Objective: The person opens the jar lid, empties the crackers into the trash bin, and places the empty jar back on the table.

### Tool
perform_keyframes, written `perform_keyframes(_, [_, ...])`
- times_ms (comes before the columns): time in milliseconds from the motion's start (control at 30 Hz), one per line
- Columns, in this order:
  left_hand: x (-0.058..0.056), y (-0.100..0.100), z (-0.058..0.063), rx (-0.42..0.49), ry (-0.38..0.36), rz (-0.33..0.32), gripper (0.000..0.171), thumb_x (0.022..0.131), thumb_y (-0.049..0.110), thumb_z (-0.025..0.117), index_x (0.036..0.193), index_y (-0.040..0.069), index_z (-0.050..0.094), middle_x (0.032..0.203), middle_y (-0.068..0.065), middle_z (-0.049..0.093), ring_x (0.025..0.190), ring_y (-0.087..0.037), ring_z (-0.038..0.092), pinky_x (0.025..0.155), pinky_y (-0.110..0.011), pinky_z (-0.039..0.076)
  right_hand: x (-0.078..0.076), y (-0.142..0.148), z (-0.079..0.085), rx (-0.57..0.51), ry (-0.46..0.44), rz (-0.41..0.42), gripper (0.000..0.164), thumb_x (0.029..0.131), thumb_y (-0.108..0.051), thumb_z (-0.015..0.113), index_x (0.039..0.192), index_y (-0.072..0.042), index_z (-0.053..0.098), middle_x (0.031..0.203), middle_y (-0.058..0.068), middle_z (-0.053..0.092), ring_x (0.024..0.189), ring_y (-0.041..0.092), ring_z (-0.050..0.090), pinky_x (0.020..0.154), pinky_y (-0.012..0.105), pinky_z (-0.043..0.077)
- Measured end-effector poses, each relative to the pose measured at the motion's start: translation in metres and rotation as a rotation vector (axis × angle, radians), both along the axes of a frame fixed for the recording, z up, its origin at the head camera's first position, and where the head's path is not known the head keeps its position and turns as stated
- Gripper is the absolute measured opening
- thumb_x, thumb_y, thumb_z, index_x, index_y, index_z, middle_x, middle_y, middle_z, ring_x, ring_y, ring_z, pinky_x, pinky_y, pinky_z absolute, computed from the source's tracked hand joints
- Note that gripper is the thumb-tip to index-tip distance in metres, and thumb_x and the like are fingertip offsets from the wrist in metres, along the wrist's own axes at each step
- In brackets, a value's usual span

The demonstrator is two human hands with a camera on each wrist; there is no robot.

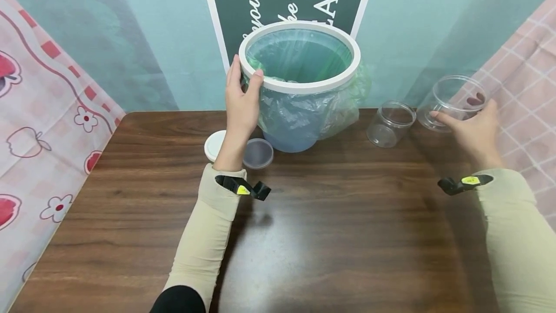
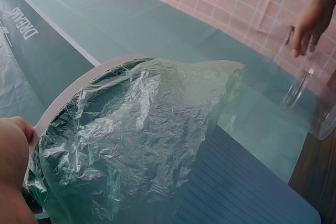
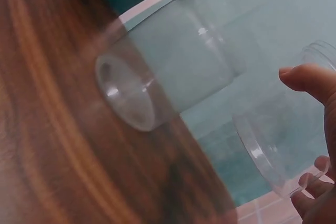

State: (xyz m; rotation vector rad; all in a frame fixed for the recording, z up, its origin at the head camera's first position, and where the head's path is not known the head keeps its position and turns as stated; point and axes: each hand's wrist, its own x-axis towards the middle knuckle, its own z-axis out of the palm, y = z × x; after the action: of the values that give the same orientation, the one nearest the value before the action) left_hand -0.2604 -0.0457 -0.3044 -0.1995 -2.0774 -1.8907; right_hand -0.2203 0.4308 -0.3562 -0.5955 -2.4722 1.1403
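At the back of the table stands a blue trash bin (image 1: 288,143), lined with a thin green plastic bag (image 1: 299,110) that hangs over its outside. A white ring (image 1: 304,87) circles the bin's mouth. My left hand (image 1: 242,105) grips the bin at the left of this ring, thumb on the near side; in the left wrist view the bag (image 2: 142,129) fills the middle. Over on the right, my right hand (image 1: 479,132) holds a large clear jar (image 1: 440,100), thumb and fingers spread around its side. A smaller clear jar (image 1: 388,127) stands on the table between that jar and the bin.
A white lid (image 1: 214,145) and a translucent lid (image 1: 258,154) lie left of the bin, partly behind my left forearm. Behind the wooden table (image 1: 347,226) hangs a teal backdrop (image 1: 143,23). Patterned pink cloths (image 1: 530,110) hang at both sides.
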Motion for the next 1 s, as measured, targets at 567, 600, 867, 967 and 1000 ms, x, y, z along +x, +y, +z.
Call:
perform_keyframes(567, [0.0, -0.001, 0.0, -0.017, -0.026, 0.009, 0.074, 0.101, 0.032, 0.054, 0.162, 0.01, 0.019, 0.169, -0.007, 0.02, 0.154, -0.009, 0.024, 0.121, -0.023, 0.03, 0.003, 0.005, -0.049, -0.016, -0.064, 0.076, 0.101, 0.084, -0.04, 0.08, 0.16, -0.015, 0.018, 0.163, 0.019, 0.027, 0.149, 0.027, 0.028, 0.126, 0.036, 0.02])
perform_keyframes(600, [0.0, -0.001, 0.0, -0.02, -0.027, 0.012, 0.073, 0.101, 0.032, 0.054, 0.162, 0.01, 0.019, 0.169, -0.007, 0.021, 0.154, -0.009, 0.024, 0.121, -0.023, 0.03, 0.002, 0.004, -0.053, -0.016, -0.048, 0.078, 0.099, 0.083, -0.038, 0.081, 0.159, -0.015, 0.022, 0.16, 0.018, 0.031, 0.147, 0.025, 0.031, 0.125, 0.034, 0.022])
perform_keyframes(867, [-0.002, 0.004, -0.003, -0.009, -0.011, 0.001, 0.073, 0.101, 0.032, 0.054, 0.162, 0.009, 0.02, 0.169, -0.009, 0.022, 0.153, -0.012, 0.027, 0.122, -0.027, 0.031, 0.004, 0.004, -0.072, -0.146, -0.038, 0.018, 0.099, 0.082, -0.037, 0.083, 0.157, -0.026, 0.02, 0.151, -0.01, 0.035, 0.145, 0.013, 0.03, 0.124, 0.029, 0.02])
perform_keyframes(967, [-0.001, 0.002, -0.004, -0.006, -0.013, 0.008, 0.074, 0.101, 0.035, 0.055, 0.162, 0.011, 0.02, 0.169, -0.007, 0.022, 0.152, -0.011, 0.028, 0.121, -0.027, 0.032, 0.003, 0.003, -0.075, -0.175, -0.012, 0.02, 0.098, 0.082, -0.034, 0.083, 0.157, -0.028, 0.02, 0.154, -0.008, 0.034, 0.145, 0.011, 0.03, 0.125, 0.029, 0.02])
perform_keyframes(1000, [-0.001, 0.001, -0.005, -0.01, -0.013, 0.014, 0.074, 0.101, 0.036, 0.055, 0.162, 0.012, 0.02, 0.168, -0.005, 0.023, 0.152, -0.01, 0.029, 0.121, -0.027, 0.032, 0.003, 0.002, -0.076, -0.178, -0.004, 0.027, 0.098, 0.082, -0.033, 0.084, 0.157, -0.029, 0.02, 0.155, -0.008, 0.035, 0.145, 0.011, 0.03, 0.124, 0.028, 0.02])
